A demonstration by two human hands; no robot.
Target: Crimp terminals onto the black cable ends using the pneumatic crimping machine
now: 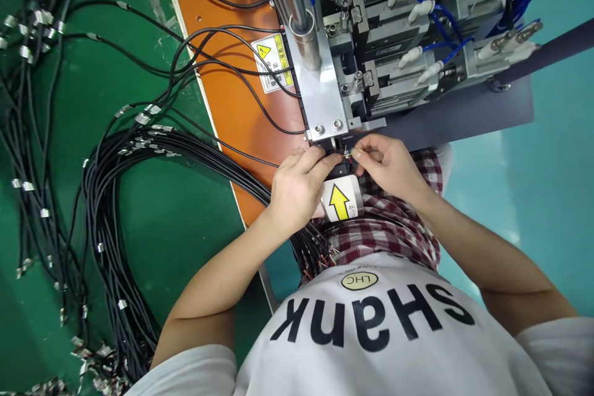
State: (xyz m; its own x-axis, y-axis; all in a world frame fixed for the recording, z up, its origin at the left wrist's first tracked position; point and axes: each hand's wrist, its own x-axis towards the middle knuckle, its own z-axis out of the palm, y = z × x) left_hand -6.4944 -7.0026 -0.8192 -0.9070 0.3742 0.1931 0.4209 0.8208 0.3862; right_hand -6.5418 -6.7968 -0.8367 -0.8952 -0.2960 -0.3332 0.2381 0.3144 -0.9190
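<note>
My left hand (297,189) is closed on a black cable end at the front of a metal machine (325,99). My right hand (387,164) pinches the cable's thin stripped wires (349,158) right at the machine's small slot, fingertips almost touching the left hand's. Below the hands a white block with a yellow arrow label (340,201) sticks out from the machine. A bundle of black cables with coloured wire ends (315,250) lies over my lap between my forearms.
An orange bench top (232,93) carries the machine, with a yellow warning sticker (273,62). Many black cables with metal clips (116,198) loop over the green floor on the left. Blue air hoses and cylinders (440,31) crowd the machine's right side.
</note>
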